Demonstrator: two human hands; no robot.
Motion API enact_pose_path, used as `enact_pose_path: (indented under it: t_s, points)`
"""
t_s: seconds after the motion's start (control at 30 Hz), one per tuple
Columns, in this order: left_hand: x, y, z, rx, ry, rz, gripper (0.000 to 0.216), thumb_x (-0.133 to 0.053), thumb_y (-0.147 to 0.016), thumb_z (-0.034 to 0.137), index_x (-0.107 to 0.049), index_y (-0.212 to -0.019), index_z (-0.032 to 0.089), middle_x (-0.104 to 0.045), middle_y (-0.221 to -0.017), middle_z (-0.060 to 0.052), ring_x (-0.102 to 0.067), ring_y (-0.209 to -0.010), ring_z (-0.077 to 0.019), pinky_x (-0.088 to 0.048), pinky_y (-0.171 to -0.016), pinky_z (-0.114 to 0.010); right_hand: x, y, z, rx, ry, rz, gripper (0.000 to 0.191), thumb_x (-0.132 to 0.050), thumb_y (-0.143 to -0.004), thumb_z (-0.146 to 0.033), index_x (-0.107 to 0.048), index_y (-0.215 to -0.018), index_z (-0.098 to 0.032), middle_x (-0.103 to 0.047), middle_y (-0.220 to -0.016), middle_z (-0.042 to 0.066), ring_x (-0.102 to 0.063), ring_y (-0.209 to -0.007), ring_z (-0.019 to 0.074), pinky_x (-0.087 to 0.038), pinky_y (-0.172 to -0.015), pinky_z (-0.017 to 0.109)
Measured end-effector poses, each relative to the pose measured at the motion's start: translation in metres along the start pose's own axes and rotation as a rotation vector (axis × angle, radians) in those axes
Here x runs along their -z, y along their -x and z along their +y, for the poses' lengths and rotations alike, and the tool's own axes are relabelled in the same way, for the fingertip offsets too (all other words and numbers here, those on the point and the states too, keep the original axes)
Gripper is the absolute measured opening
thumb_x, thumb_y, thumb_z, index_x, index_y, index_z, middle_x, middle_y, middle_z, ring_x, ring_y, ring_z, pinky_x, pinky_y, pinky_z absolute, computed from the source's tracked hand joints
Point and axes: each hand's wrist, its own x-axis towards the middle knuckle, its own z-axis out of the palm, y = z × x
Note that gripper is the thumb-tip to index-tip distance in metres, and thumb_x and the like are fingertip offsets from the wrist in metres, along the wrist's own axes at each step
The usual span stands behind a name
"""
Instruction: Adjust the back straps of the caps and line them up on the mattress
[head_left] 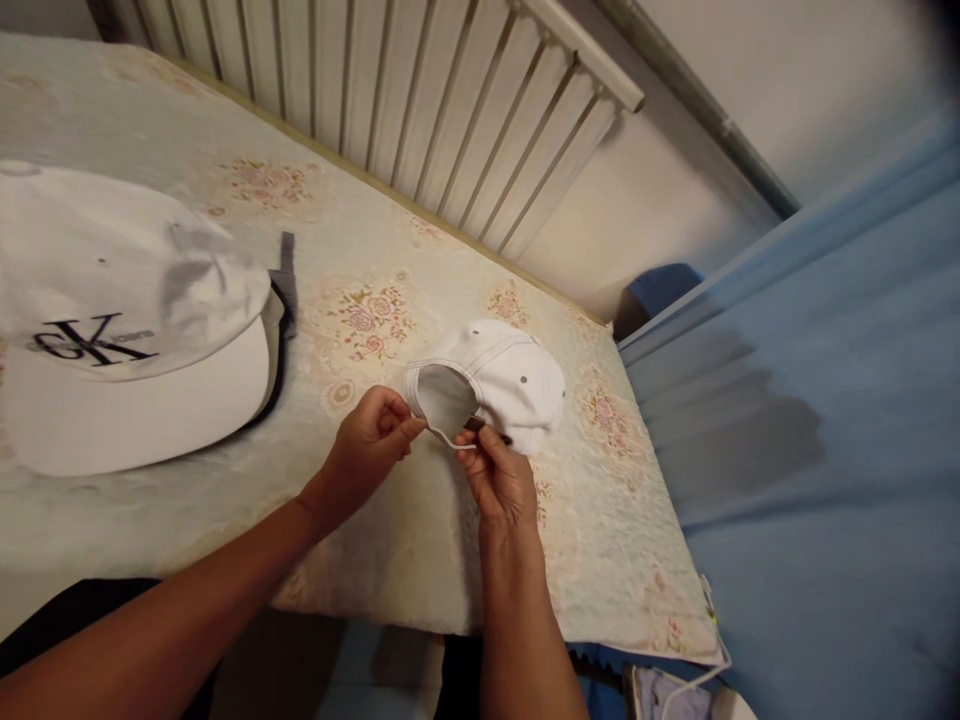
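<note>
- In the head view, we find the white cap over the right half of the flowered cover, its back opening turned toward the hands; we cannot tell whether its full weight rests there.
- We record the left hand with its grip narrow, thumb and forefinger pinching the strap at the left side of that opening.
- We record the right hand with its grip likewise closed, holding the strap at the dark buckle.
- Between the two grips, we see the strap bend in a shallow curve.
- Well apart to the left, we note a lettered cap, white with dark letters on its front; a dark-edged brim shows beneath it.
- Beyond the cover we observe a pale radiator; along the right side hangs a blue curtain.
</note>
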Motion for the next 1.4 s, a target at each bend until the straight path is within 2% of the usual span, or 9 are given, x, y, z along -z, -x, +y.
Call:
enact_pose_path:
  t_s: [0.17,0.23,0.4,0.6,0.73,0.97,1.2,1.4]
  points:
    - [-0.012,0.002,-0.007,0.2,0.178,-0.324,0.029,-0.074,-0.071,0.034,-0.057,-0.088,0.018,-0.061,-0.066,0.004,-0.055,-0.054,-0.0116,-0.043,-0.054,-0.026,0.001,0.0,0.002,-0.018,0.002,-0.024,0.021,-0.086,-0.064,-0.021,-0.072,-0.076,-0.012,-0.072,-0.064,0.004,-0.069,-0.059,0.0139,-0.058,-0.051,0.021]
    - [-0.017,0.001,-0.009,0.233,0.257,-0.366,0.031,-0.076,-0.068,0.031,-0.058,-0.088,0.017,-0.063,-0.069,0.003,-0.054,-0.057,-0.0112,-0.043,-0.057,-0.026,0.0,0.001,0.004,-0.035,0.005,-0.048,0.02,-0.085,-0.065,-0.023,-0.071,-0.074,-0.012,-0.072,-0.064,0.005,-0.068,-0.058,0.0145,-0.059,-0.052,0.023]
    - [-0.022,-0.002,-0.011,0.186,0.279,-0.336,0.026,-0.078,-0.068,0.029,-0.061,-0.082,0.015,-0.063,-0.071,0.002,-0.051,-0.056,-0.009,-0.04,-0.057,-0.025,-0.001,0.001,0.009,-0.053,-0.028,-0.059,0.023,-0.088,-0.061,-0.024,-0.071,-0.071,-0.012,-0.072,-0.062,0.005,-0.066,-0.054,0.0154,-0.058,-0.049,0.026]
    - [-0.015,-0.004,-0.015,0.104,0.267,-0.336,0.018,-0.07,-0.08,0.03,-0.059,-0.075,0.017,-0.056,-0.059,0.005,-0.05,-0.057,-0.0098,-0.039,-0.061,-0.025,-0.002,0.001,0.01,-0.026,-0.027,-0.013,0.026,-0.085,-0.061,-0.016,-0.072,-0.083,-0.014,-0.073,-0.072,0.002,-0.067,-0.062,0.0132,-0.055,-0.051,0.021]
    - [-0.009,-0.008,-0.014,0.164,0.396,-0.324,0.02,-0.07,-0.079,0.032,-0.056,-0.075,0.018,-0.058,-0.057,0.004,-0.05,-0.055,-0.0102,-0.038,-0.057,-0.024,-0.005,0.001,0.01,0.003,-0.071,-0.043,0.027,-0.082,-0.063,-0.014,-0.072,-0.087,-0.017,-0.073,-0.076,0.001,-0.064,-0.062,0.0105,-0.052,-0.051,0.019]
    - [-0.002,-0.017,-0.016,0.237,0.565,-0.226,0.022,-0.075,-0.075,0.032,-0.055,-0.075,0.02,-0.058,-0.061,0.004,-0.051,-0.054,-0.0095,-0.039,-0.055,-0.022,0.0,-0.002,0.01,-0.023,-0.084,0.014,0.02,-0.079,-0.064,-0.012,-0.067,-0.078,-0.018,-0.068,-0.069,-0.002,-0.062,-0.059,0.0081,-0.053,-0.055,0.018]
    - [-0.006,-0.014,-0.016,0.249,0.544,-0.242,0.021,-0.072,-0.076,0.031,-0.054,-0.076,0.02,-0.057,-0.06,0.004,-0.051,-0.055,-0.0099,-0.04,-0.055,-0.022,-0.005,0.001,0.01,-0.054,-0.033,0.031,0.021,-0.08,-0.06,-0.014,-0.064,-0.072,-0.017,-0.066,-0.065,-0.003,-0.06,-0.056,0.008,-0.053,-0.053,0.019]
    - [-0.007,-0.013,-0.013,0.238,0.522,-0.247,0.023,-0.072,-0.076,0.034,-0.053,-0.076,0.02,-0.056,-0.06,0.005,-0.051,-0.055,-0.0102,-0.04,-0.055,-0.023,-0.008,0.003,0.012,-0.084,-0.002,0.047,0.02,-0.08,-0.06,-0.015,-0.066,-0.074,-0.017,-0.068,-0.069,-0.001,-0.06,-0.057,0.0084,-0.053,-0.052,0.019]
